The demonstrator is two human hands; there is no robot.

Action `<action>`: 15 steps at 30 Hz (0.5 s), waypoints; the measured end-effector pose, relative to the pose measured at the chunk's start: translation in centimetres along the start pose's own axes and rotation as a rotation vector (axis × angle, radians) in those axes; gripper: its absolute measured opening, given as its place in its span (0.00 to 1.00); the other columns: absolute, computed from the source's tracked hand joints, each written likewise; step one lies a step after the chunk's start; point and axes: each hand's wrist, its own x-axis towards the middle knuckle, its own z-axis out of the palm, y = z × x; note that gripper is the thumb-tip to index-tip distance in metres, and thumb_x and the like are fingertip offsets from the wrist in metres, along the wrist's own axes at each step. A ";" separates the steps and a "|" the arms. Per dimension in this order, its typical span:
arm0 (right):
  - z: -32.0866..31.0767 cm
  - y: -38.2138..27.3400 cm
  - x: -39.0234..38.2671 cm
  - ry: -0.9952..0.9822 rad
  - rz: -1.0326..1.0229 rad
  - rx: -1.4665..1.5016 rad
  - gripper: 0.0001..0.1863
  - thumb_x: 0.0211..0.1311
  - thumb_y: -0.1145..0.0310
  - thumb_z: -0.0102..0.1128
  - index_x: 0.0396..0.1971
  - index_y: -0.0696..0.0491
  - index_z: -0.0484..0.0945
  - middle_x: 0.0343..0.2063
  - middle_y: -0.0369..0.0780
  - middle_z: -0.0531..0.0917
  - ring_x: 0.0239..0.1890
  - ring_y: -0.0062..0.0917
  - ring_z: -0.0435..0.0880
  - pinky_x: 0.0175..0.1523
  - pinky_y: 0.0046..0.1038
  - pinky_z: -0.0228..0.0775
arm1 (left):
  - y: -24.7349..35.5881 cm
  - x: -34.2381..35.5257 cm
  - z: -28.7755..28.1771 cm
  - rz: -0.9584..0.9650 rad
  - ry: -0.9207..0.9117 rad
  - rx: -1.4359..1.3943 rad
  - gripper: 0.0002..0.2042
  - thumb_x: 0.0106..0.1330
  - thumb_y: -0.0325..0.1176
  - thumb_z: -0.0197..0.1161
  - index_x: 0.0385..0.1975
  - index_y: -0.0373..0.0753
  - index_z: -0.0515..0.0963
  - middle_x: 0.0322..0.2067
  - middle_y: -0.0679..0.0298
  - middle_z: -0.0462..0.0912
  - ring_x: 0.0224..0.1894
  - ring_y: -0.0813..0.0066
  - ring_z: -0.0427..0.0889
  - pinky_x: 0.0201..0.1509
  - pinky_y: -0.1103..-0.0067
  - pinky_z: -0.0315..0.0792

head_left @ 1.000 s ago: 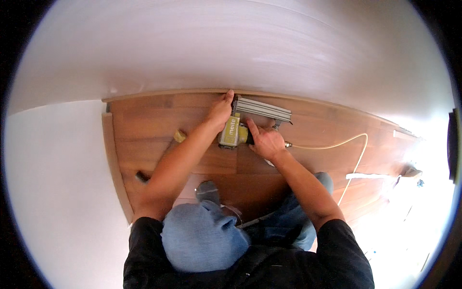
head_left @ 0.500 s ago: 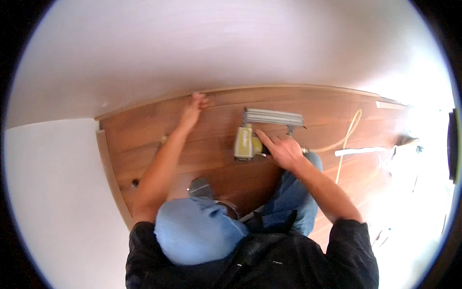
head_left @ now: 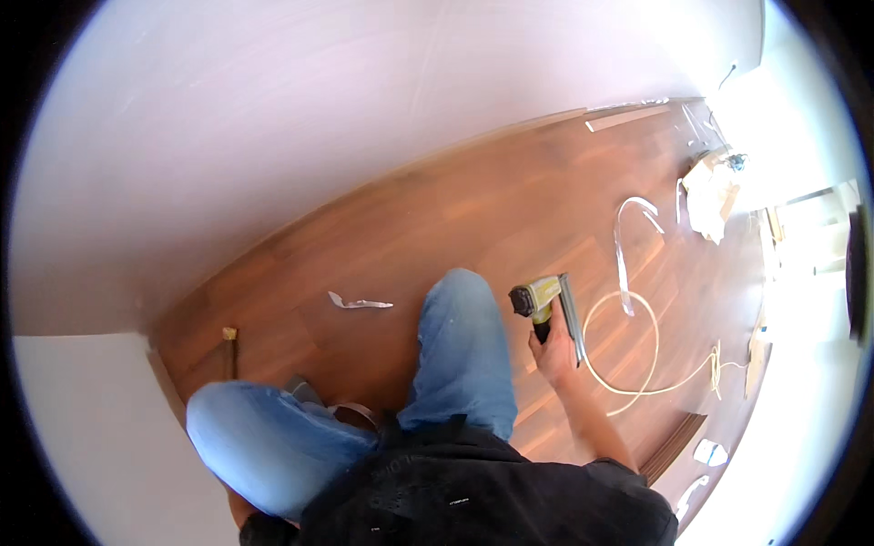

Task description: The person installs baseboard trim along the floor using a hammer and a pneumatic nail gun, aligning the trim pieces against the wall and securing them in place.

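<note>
In my right hand point(head_left: 553, 353) is a yellow-green and black nail gun point(head_left: 544, 293), its long grey magazine turned upright on the right side. My fingers wrap round its grip, and it is held out above the wood floor point(head_left: 437, 223), right of my bent knee. Of my left arm only a bit of forearm point(head_left: 241, 510) shows, beside my left thigh; the hand itself is hidden. A thin wood trim strip point(head_left: 364, 189) runs along the foot of the long wall. A pale yellow air hose point(head_left: 657, 338) loops on the floor beside the nail gun.
A crumpled white strip point(head_left: 360, 302) lies ahead of my knees, and a longer white strip point(head_left: 621, 250) curves near the hose. A tool with a tan end point(head_left: 229, 335) is by the left corner. Stacked brown boards point(head_left: 674, 446) lie at right; white wrapping point(head_left: 710, 200) lies far right.
My left hand has left the wall trim and dropped out of sight beside my thigh. The nail gun has moved right, away from the wall, and turned. My view has swung right.
</note>
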 end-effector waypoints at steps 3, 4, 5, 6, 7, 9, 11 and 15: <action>0.9 4.9 -4.0 -0.061 0.113 0.167 0.49 0.58 0.72 0.68 0.78 0.51 0.50 0.53 0.59 0.81 0.54 0.54 0.82 0.57 0.44 0.75 | 3.1 0.4 -0.9 0.037 -0.034 0.044 0.19 0.71 0.35 0.64 0.56 0.32 0.74 0.53 0.41 0.80 0.55 0.42 0.80 0.60 0.59 0.73; 0.1 4.8 -4.3 -0.015 0.014 0.186 0.50 0.58 0.72 0.69 0.77 0.51 0.50 0.52 0.59 0.81 0.53 0.54 0.83 0.56 0.45 0.75 | 4.0 0.7 -1.6 0.052 -0.036 0.051 0.19 0.71 0.35 0.64 0.56 0.31 0.74 0.52 0.41 0.80 0.55 0.42 0.80 0.59 0.59 0.73; -0.1 5.5 -4.8 -0.018 0.010 0.130 0.49 0.58 0.71 0.69 0.77 0.51 0.50 0.52 0.59 0.81 0.53 0.54 0.83 0.56 0.45 0.75 | 5.0 1.0 -2.2 0.072 -0.035 0.055 0.19 0.71 0.35 0.64 0.55 0.31 0.74 0.52 0.41 0.80 0.55 0.42 0.80 0.59 0.59 0.73; -0.1 6.2 -5.3 -0.023 0.010 0.072 0.49 0.58 0.71 0.69 0.77 0.51 0.50 0.51 0.59 0.81 0.53 0.54 0.83 0.56 0.45 0.75 | 6.4 1.5 -3.0 0.111 -0.027 0.055 0.19 0.71 0.35 0.63 0.55 0.31 0.73 0.51 0.40 0.80 0.55 0.41 0.80 0.59 0.58 0.73; 0.1 6.9 -5.3 -0.045 0.031 0.045 0.49 0.59 0.65 0.68 0.77 0.53 0.50 0.45 0.57 0.84 0.42 0.54 0.86 0.46 0.47 0.79 | 7.7 2.0 -3.8 0.152 -0.022 0.057 0.18 0.71 0.35 0.63 0.55 0.30 0.73 0.51 0.40 0.80 0.55 0.41 0.80 0.59 0.58 0.73; -0.8 7.6 -4.8 -0.098 0.089 0.020 0.49 0.60 0.64 0.68 0.78 0.51 0.50 0.41 0.56 0.85 0.40 0.53 0.86 0.44 0.48 0.79 | 10.9 4.0 -5.5 0.263 0.010 0.049 0.18 0.71 0.35 0.63 0.54 0.30 0.73 0.50 0.39 0.80 0.54 0.41 0.80 0.59 0.58 0.73; -1.1 10.2 -4.2 -0.075 0.099 -0.002 0.48 0.60 0.61 0.67 0.78 0.46 0.52 0.34 0.51 0.87 0.37 0.50 0.87 0.40 0.48 0.79 | 16.0 4.9 -7.6 0.345 0.035 0.058 0.18 0.71 0.35 0.63 0.53 0.29 0.72 0.49 0.38 0.80 0.54 0.40 0.80 0.58 0.57 0.72; -4.3 11.6 -0.9 -0.137 0.168 -0.056 0.44 0.58 0.68 0.69 0.74 0.50 0.58 0.37 0.52 0.86 0.37 0.49 0.87 0.43 0.43 0.80 | 30.2 3.2 -16.0 0.450 -0.027 0.088 0.18 0.70 0.37 0.64 0.51 0.31 0.70 0.46 0.36 0.79 0.52 0.37 0.79 0.57 0.53 0.71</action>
